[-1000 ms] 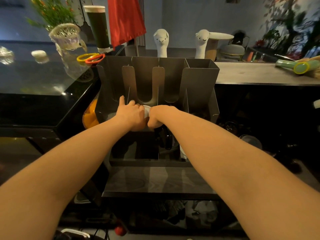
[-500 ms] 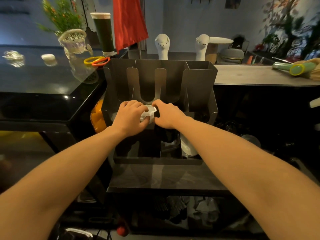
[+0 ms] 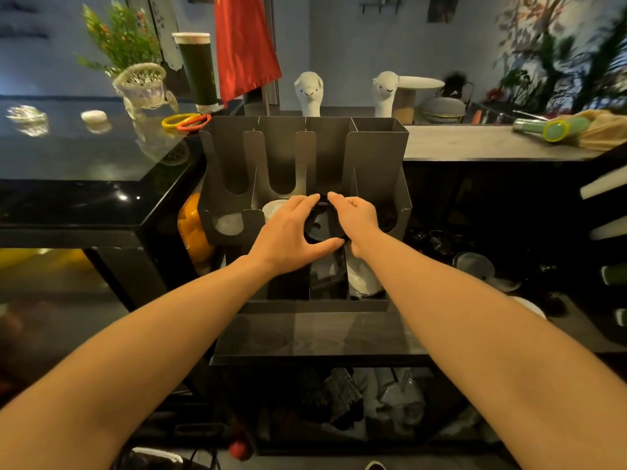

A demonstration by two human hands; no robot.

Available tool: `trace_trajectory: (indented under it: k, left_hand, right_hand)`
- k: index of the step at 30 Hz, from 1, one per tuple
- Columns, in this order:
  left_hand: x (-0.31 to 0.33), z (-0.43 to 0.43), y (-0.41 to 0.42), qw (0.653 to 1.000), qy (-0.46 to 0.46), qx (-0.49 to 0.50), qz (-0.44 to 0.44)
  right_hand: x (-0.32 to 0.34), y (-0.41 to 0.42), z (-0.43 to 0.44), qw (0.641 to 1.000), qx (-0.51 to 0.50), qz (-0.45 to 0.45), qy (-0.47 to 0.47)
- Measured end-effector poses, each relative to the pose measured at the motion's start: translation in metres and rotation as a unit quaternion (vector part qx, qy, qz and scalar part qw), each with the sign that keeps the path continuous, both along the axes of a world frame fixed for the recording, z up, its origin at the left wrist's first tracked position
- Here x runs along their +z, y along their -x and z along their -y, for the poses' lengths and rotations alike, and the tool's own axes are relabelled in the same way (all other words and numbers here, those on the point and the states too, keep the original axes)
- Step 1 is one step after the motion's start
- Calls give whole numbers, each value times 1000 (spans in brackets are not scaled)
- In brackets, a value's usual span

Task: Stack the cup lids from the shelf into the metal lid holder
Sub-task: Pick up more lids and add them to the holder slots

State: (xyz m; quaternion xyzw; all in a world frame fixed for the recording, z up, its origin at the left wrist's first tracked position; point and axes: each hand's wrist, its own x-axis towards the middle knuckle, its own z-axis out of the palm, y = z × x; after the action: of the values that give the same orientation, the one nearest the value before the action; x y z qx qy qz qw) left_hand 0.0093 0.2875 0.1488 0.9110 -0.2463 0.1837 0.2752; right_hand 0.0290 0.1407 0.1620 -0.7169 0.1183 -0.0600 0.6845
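1. In the far-left slot of the grey sheet-metal lid holder point(image 3: 376, 154), a pale round lid point(image 3: 230, 223) lay at the bottom. A second white lid point(image 3: 272, 208) showed in the next slot.
2. The left hand point(image 3: 288, 232) was half closed, fingers curved over the far rim and thumb under the near rim of a black round plastic cup lid point(image 3: 322, 227).
3. The lid sat at the mouth of the third slot, between both hands and tilted toward the camera.
4. The right hand point(image 3: 358, 217) pinched the lid's right rim with curled fingertips; its thumb was hidden.
5. Risk, as judged: if lowered tilted, the rim could catch on the slot's side walls and jam. An uneven squeeze might flex the thin plastic and pop it loose.
6. Look: matte black with a raised moulded top. The light was too dim to tell one lid from several.
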Motion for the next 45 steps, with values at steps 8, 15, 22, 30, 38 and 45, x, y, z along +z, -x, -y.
trace_trajectory:
  k: [8,15,22,30,38,45]
  left_hand:
    - [0,27,-15,998,7,57,14]
    - [20,46,-46,984,-113,137,27]
    - [32,55,-81,945,-258,199,-30]
    - [12,53,-94,902,-412,126,30]
    - [7,56,-102,902,-409,132,-40]
    - [6,46,-106,905,-410,106,-50]
  right_hand:
    - [1,-3,35,961,8,93,259]
    - [12,-19,53,910,32,113,397]
    - [23,-49,54,885,41,36,462]
    - [27,-72,46,843,40,-16,536]
    - [20,-82,41,865,45,-101,490]
    - [16,-87,38,881,36,-143,450]
